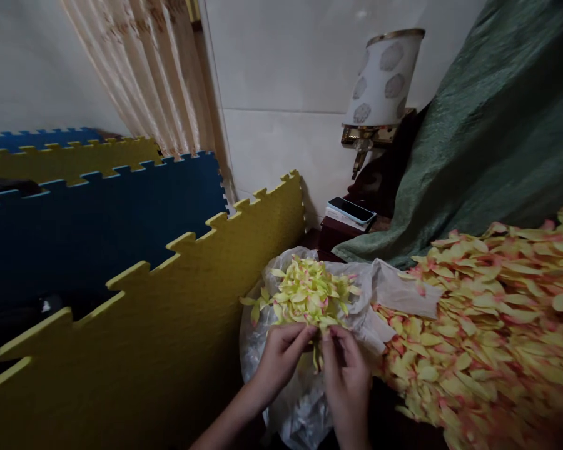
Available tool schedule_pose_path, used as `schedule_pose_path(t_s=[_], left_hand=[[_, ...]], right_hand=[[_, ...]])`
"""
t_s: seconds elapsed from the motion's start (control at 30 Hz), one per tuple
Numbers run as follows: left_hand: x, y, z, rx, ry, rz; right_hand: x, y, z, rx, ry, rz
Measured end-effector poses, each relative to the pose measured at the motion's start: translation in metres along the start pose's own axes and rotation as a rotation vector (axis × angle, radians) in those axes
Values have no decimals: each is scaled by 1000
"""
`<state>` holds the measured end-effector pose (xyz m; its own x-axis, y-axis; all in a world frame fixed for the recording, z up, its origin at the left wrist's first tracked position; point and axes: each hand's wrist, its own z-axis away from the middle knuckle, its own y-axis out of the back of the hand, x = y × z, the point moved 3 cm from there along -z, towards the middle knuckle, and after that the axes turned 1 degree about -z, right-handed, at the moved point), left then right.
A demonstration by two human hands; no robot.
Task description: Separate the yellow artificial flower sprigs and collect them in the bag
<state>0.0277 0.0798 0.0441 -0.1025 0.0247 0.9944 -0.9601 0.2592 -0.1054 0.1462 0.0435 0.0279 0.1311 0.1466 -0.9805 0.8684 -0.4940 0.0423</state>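
My left hand [285, 351] and my right hand [345, 365] meet over a clear plastic bag [298, 400]. Each has thumb and fingers pinched together on a yellow-green petal piece [317, 356], which hangs down between them; its upper part is partly hidden by my fingertips. Just beyond my fingers, a loose heap of yellow-green petals [312, 289] with pink tips lies on the bag. To the right spreads a much larger pile of yellow and pink petals [492, 325], which look like artificial flower pieces.
A yellow foam mat [206, 300] stands upright at the left, with a blue foam mat [122, 219] behind it. Beyond the bag, a phone [351, 211] lies on a small box on a dark ledge. Green cloth [488, 144] drapes at the right, near a wall lamp [385, 81].
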Motion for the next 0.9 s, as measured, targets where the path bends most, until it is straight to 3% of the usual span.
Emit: schedule_pose_path(t_s=[0.07,0.17,0.3,0.43,0.5,0.63,0.8,0.9], left_hand=[[-4,3,0,36,71,81],[-5,8,0,181,127,239],[-4,11,0,330,71,344],[-4,25,-1,543,-37,382],[-3,34,-2,611,-47,377],[0,42,-1,564,13,347],[0,37,0,520,54,323],[-2,33,-3,452,35,260]], right_hand=[[5,3,-1,86,-131,-158],[1,8,-4,217,-191,-405],[-7,10,-14,292,-153,-546],[-12,15,-32,270,-74,-513],[-15,21,-46,325,-6,-496],[-24,28,-79,476,240,-291],[-24,12,-97,92,391,267],[-30,16,-73,169,402,274]])
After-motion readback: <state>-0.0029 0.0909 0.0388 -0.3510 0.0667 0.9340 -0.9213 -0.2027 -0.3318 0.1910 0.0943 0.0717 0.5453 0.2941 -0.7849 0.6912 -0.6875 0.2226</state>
